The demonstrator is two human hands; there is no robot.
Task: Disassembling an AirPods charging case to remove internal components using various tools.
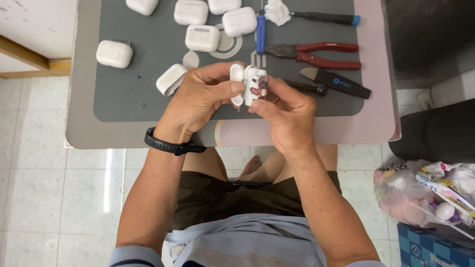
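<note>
Head view: both hands meet over the near edge of a grey mat (128,94) on a small table (84,133). Between them is an opened white earbud case (250,85), its inner parts showing, with red and dark bits on the exposed side. The left hand (198,101) grips the case from the left, thumb laid across the white shell and fingers curled behind it. The right hand (287,111) pinches the case from the right, thumb and fingertips closed on the inner piece. The two hands touch the case on opposite sides, so it sits raised just above the mat, not resting on it. A black band (170,145) circles the left wrist.

Just left of the left hand lies a loose white shell (170,79). Farther back, several closed white cases (202,37) are scattered on the mat. Beyond the right hand lie red-handled pliers (316,54), a blue-handled screwdriver (261,32), a black blade tool (336,81) and a wad of white tissue (277,11). A plastic bag (425,193) sits on the floor at right.
</note>
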